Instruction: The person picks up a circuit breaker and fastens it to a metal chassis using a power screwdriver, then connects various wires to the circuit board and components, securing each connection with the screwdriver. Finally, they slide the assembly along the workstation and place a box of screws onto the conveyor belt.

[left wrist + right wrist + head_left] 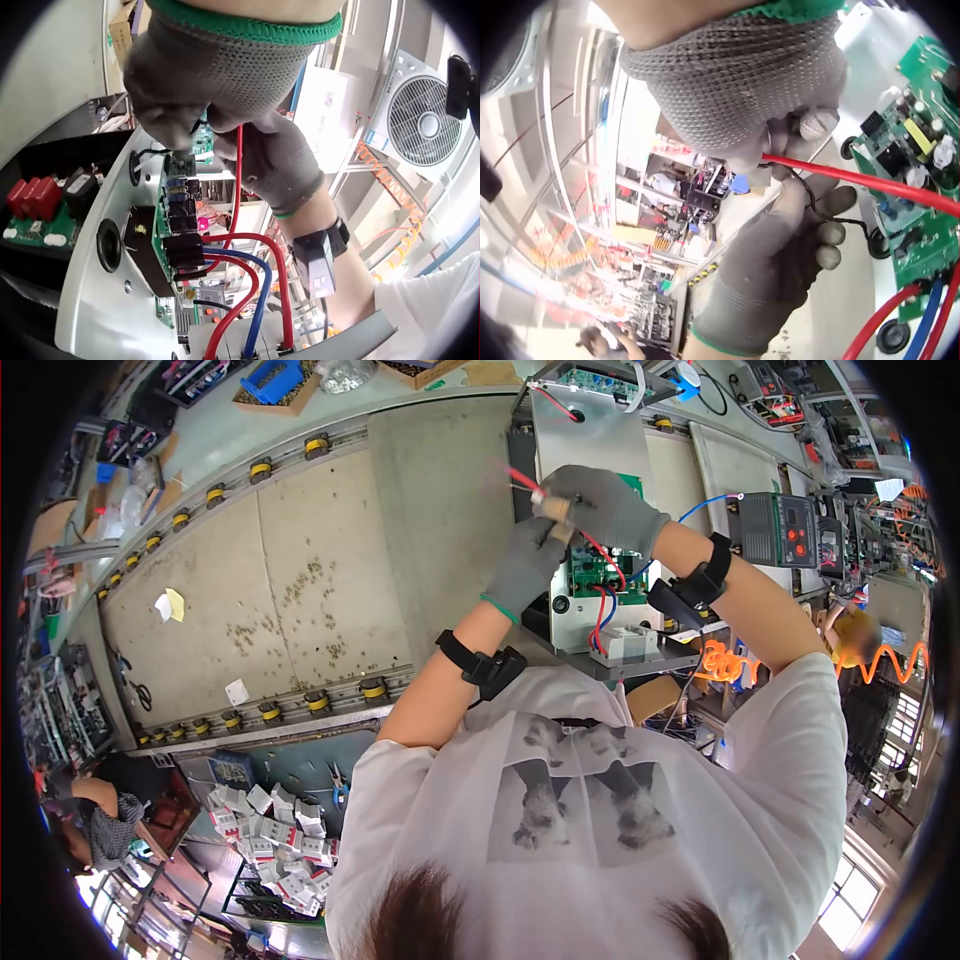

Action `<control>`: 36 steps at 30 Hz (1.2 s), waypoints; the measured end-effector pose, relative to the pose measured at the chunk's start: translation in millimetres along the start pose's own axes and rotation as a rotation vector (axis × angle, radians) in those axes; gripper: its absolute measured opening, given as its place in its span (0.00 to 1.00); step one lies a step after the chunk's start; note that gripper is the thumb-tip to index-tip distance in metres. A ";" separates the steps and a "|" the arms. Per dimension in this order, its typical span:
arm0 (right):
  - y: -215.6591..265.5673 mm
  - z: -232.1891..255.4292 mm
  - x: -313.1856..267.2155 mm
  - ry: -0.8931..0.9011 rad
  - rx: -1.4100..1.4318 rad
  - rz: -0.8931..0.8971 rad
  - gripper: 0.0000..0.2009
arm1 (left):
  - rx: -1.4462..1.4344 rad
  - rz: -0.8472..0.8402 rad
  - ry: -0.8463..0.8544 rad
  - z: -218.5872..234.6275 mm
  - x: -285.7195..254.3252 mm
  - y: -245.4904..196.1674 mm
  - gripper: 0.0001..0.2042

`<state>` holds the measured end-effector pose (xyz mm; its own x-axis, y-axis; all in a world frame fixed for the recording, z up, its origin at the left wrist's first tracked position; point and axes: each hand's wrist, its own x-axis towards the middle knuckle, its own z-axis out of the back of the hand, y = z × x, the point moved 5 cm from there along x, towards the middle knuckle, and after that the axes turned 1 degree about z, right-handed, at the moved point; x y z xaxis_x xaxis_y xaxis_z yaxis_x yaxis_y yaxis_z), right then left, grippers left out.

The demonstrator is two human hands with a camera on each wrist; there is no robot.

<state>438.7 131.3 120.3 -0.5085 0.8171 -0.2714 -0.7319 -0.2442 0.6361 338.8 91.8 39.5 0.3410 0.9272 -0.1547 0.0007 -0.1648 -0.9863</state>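
Note:
In front of an opened metal unit, both gloved hands meet at a red wire (862,178). My right hand (605,508) pinches the wire from above and to the right. My left hand (528,565) grips it from below, its fingers (829,234) curled. A thin black cable (810,196) runs from a grommet hole (879,241) up to the same fingertips. The red wire's far end sticks out past the hands, blurred in the head view. Behind the hands lies a green circuit board (597,567) on the unit's metal plate (590,450). The fingers partly hide the pinch point.
Red and blue wires (262,281) lead from the board to a grey breaker (628,645) at the unit's front edge. A grey box with red knobs (775,530) stands to the right. Left lies a worn conveyor table (330,540) with rollers and scissors (142,695). White breakers (275,830) are heaped below.

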 end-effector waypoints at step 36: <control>22.5 -6.9 -36.8 -0.230 -0.199 0.094 0.08 | -1.073 0.342 0.607 -15.7 -8.6 38.2 0.17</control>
<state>437.8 92.2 139.7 -0.4788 0.8773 -0.0333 -0.7724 -0.4030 0.4909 350.7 72.2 4.1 0.8464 0.5292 -0.0598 0.4864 -0.8138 -0.3180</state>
